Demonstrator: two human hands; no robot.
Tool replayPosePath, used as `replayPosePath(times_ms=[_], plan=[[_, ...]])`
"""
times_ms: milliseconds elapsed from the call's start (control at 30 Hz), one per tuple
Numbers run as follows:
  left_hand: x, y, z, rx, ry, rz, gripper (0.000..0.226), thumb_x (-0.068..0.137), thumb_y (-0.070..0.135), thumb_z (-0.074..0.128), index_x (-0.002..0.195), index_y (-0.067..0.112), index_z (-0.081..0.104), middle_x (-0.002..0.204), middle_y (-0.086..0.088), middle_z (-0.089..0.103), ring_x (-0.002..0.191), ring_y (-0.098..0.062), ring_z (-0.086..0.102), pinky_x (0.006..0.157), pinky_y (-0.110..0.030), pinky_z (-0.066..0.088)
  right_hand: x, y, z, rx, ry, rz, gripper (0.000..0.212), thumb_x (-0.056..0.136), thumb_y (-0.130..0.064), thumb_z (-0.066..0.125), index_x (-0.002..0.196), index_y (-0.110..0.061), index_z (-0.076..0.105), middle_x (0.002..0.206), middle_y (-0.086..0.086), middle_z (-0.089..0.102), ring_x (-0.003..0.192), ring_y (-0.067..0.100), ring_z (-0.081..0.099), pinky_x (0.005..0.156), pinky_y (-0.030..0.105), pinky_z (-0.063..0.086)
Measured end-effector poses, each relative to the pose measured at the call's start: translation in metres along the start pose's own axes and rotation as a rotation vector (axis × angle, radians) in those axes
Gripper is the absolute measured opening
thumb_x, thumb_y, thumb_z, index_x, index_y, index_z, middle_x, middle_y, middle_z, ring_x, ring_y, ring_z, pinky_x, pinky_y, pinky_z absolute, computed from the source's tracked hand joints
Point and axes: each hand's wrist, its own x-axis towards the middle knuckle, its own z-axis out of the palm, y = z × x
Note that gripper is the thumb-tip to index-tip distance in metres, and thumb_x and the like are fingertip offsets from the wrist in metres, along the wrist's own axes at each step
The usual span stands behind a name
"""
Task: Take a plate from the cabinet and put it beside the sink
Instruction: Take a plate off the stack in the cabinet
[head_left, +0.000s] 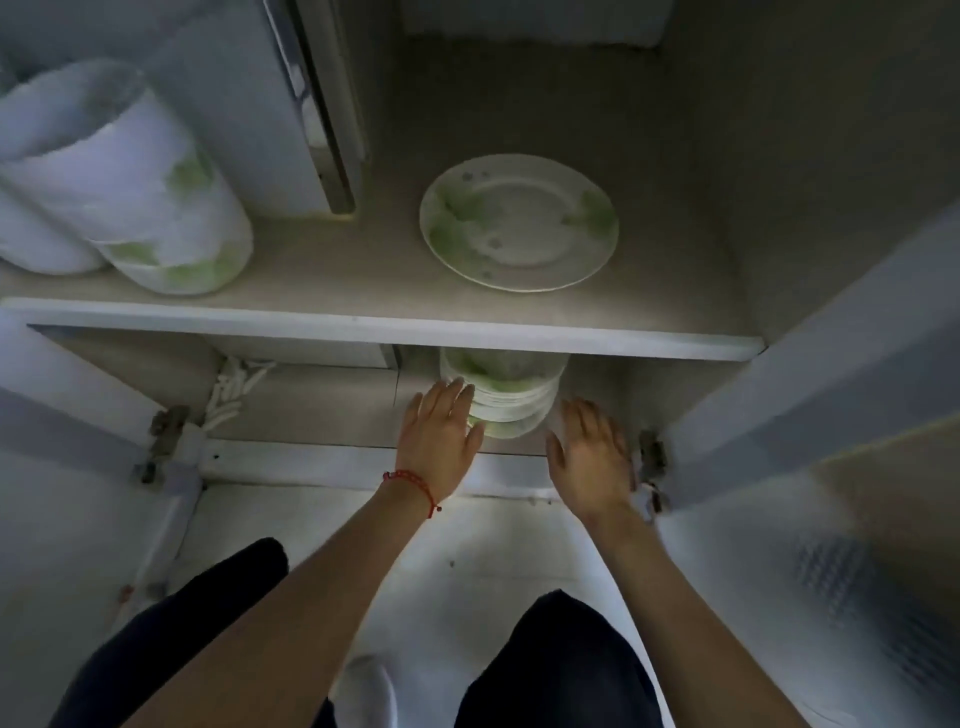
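Observation:
I look down into an open low cabinet. A single white plate with green leaf print (518, 222) lies flat on the upper shelf (363, 325). Under that shelf stands a stack of matching plates (511, 395), its back part hidden by the shelf edge. My left hand (441, 436), with a red string at the wrist, has its fingers spread and touching the stack's left side. My right hand (589, 457) hovers open just right of the stack, apart from it. Neither hand holds anything.
Stacked white and green bowls (156, 208) lie on their side at the upper shelf's left. A grey upright panel (311, 104) divides the shelf. Cabinet doors stand open at left (78, 431) and right (831, 364). My dark-trousered knees (550, 665) are below.

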Motion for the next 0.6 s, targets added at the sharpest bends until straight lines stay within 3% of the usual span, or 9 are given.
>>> replayPosePath(times_ms=[267, 600], plan=[[0.048, -0.028, 0.056, -0.024, 0.093, -0.049, 0.051, 0.094, 0.035, 0.034, 0.138, 0.008, 0.029, 0.146, -0.012, 0.036, 0.136, -0.025, 0.027, 0.113, -0.040, 0.021, 0.048, 0.029, 0.066, 0.100, 0.062, 0.069, 0.048, 0.092, -0.025, 0.048, 0.133, -0.001, 0.040, 0.137, 0.020, 0.047, 0.129, 0.033, 0.039, 0.108, 0.040, 0.027], [0.091, -0.042, 0.086, -0.176, 0.168, -0.212, 0.056, 0.094, 0.033, 0.037, 0.140, 0.004, 0.023, 0.149, -0.015, 0.028, 0.137, -0.028, 0.024, 0.111, -0.042, 0.025, 0.097, 0.037, 0.103, 0.323, 0.119, 0.262, 0.047, 0.090, -0.040, 0.047, 0.124, -0.007, 0.049, 0.127, 0.015, 0.057, 0.119, 0.032, 0.049, 0.096, 0.039, 0.043]])
